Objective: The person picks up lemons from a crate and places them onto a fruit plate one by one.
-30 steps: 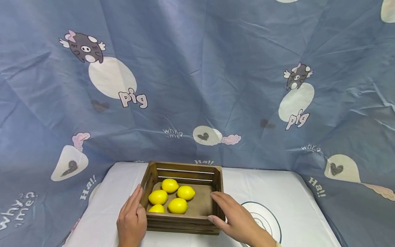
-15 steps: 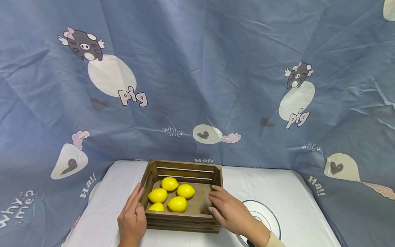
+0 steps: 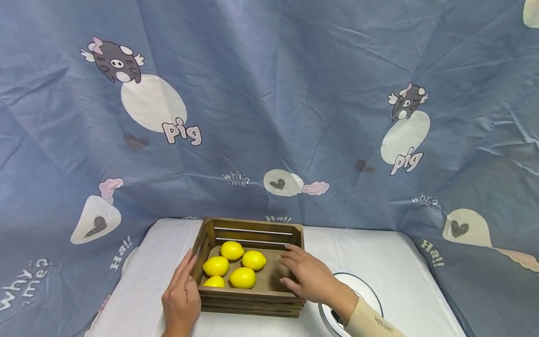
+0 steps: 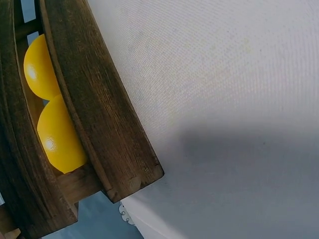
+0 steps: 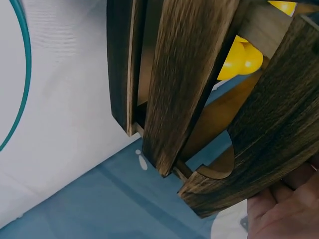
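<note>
1. Dark brown slatted wooden crate sits lower centre of the head view on a white cloth-covered table; its long axis runs left-right across the frame.
2. Four bright yellow lemons lie in the left half of the crate, bunched together; right half of the crate floor is bare.
3. Left hand lies flat against the crate's outer left wall, fingers straight and pointing to the back, palm on the wood, nothing clasped.
4. Right hand reaches over the crate's right wall, fingers loosely spread above the bare floor inside, relaxed, grasping nothing. Can't tell if the fingertips touch the wood.
5. Key relation: lemons lie to the left of the right hand, apart from it across the bare floor; nearest one is the front-right lemon. The left hand is closer to the lemons but outside the wall.
6. Left wrist view: two lemons show behind the crate's slats at left edge.
7. White round plate with teal rim ring lies just right of the crate, lower right, partly under the beige sleeve.
8. Blue cartoon-pig printed backdrop cloth fills the upper frame.
</note>
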Demonstrator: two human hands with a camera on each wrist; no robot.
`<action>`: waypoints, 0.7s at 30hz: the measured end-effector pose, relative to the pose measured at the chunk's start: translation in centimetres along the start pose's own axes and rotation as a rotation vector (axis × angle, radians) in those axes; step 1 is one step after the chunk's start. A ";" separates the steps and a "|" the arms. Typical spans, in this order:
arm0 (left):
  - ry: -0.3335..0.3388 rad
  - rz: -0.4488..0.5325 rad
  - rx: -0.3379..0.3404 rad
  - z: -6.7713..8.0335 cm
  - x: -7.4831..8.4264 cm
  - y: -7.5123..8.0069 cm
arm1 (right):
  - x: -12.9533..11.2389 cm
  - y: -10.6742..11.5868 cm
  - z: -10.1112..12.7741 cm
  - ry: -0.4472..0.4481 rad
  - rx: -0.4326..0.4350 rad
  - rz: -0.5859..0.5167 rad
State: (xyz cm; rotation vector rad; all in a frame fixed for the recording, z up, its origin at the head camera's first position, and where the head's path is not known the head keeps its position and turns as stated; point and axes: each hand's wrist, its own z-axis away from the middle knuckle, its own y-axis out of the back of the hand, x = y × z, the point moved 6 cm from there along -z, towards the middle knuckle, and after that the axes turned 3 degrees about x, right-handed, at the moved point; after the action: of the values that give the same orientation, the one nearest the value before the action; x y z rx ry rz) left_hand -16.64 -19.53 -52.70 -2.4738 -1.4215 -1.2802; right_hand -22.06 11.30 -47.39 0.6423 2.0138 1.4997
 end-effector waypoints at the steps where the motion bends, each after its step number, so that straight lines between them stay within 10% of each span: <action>1: -0.001 0.001 -0.001 0.0 0.0 0.0 | 0.1 0.0 -0.1 0.003 0.002 -0.006; 21: -0.089 0.055 0.082 -0.3 0.5 0.2 | -0.3 0.5 -1.7 0.033 -0.081 -0.029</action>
State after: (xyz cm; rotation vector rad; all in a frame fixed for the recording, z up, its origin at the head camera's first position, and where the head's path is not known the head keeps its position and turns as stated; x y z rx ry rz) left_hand -16.56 -19.40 -52.09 -2.5260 -1.3826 -1.0930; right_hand -22.94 10.03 -46.46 0.5563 1.9673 1.5752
